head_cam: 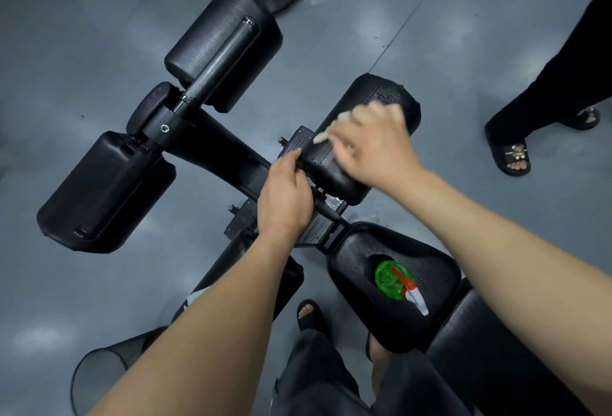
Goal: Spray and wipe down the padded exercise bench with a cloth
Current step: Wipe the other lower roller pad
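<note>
A black padded roller (390, 101) of the exercise bench lies in the middle of the view, its surface wet with droplets. My right hand (374, 147) presses a white cloth (326, 132) onto its top. My left hand (284, 200) grips the near left end of that roller beside the black frame (212, 137). A green spray bottle (395, 281) with a red and white trigger stands on the black seat pad (430, 270) below my right forearm, apart from both hands.
Two more black pads (102, 193) (218, 44) lie to the left and above on the frame. A black mesh bin (99, 379) stands at the lower left. Another person's sandalled feet (516, 154) are at the right on the grey floor. My own feet (308, 313) are below.
</note>
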`<action>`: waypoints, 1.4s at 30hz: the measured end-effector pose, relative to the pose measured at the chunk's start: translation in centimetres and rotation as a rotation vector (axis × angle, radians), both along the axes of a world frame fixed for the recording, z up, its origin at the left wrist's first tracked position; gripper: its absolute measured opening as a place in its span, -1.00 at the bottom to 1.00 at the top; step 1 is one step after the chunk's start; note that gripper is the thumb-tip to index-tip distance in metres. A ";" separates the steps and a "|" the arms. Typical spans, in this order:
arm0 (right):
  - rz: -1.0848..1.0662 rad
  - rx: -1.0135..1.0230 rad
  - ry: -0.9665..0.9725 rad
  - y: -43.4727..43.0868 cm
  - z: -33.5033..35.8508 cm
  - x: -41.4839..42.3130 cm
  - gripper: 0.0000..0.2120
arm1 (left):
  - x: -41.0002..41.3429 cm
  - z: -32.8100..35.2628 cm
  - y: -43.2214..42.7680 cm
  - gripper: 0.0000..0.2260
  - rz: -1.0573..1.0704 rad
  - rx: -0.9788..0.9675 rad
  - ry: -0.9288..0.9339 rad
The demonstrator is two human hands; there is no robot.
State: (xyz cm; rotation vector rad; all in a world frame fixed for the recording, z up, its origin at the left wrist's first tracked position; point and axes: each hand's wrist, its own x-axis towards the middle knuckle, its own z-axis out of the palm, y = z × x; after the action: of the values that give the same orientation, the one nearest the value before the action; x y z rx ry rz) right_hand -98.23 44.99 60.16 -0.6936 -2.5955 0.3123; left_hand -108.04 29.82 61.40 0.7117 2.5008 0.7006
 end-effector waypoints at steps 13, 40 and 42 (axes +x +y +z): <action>-0.150 -0.152 0.031 -2.2 -0.6 0.3 -0.84 | -0.1 -0.2 -0.1 -0.58 0.004 0.031 -0.018; -0.053 -0.153 -0.048 -2.6 0.4 -0.4 -0.74 | -0.3 -0.7 -0.2 -0.56 0.017 0.037 -0.032; 0.017 -0.199 -0.043 -4.1 0.3 0.6 -0.72 | -0.2 -0.6 -0.3 -0.56 0.004 0.040 -0.032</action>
State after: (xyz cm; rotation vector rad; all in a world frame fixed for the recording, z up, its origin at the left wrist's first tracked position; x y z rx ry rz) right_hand -97.61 40.89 60.44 -0.7537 -2.6362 0.5722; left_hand -108.26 29.54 60.85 0.7048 2.4657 0.7598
